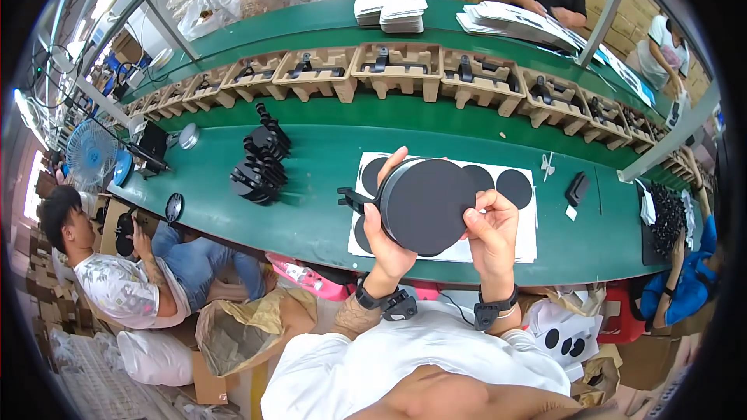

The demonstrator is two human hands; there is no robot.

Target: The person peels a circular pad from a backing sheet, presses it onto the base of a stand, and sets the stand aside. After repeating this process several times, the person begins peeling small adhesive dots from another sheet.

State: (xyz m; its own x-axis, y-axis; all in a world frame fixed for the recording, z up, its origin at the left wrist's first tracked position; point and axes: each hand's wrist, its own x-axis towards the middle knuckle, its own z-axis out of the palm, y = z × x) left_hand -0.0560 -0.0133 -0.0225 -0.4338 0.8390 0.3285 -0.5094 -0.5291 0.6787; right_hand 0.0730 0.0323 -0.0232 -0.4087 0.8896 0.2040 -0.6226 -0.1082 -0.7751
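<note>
A round black part is resting in the hands above the counter. The left hand is wrapping its fingers around the rim, seemingly steadying it; the right hand's fingers are touching the opposite edge, whether pinching or pressing I cannot tell. Beneath, a white sheet bearing black circles is lying, probably for easy reach.

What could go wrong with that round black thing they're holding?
The thick, round black part might slip, since only the bare left hand and right hand hold it up. If dropped, it could hit the white sheet with black circles underneath. Farther left, the crowded black parts on the green tabletop might tip if bumped.
</note>
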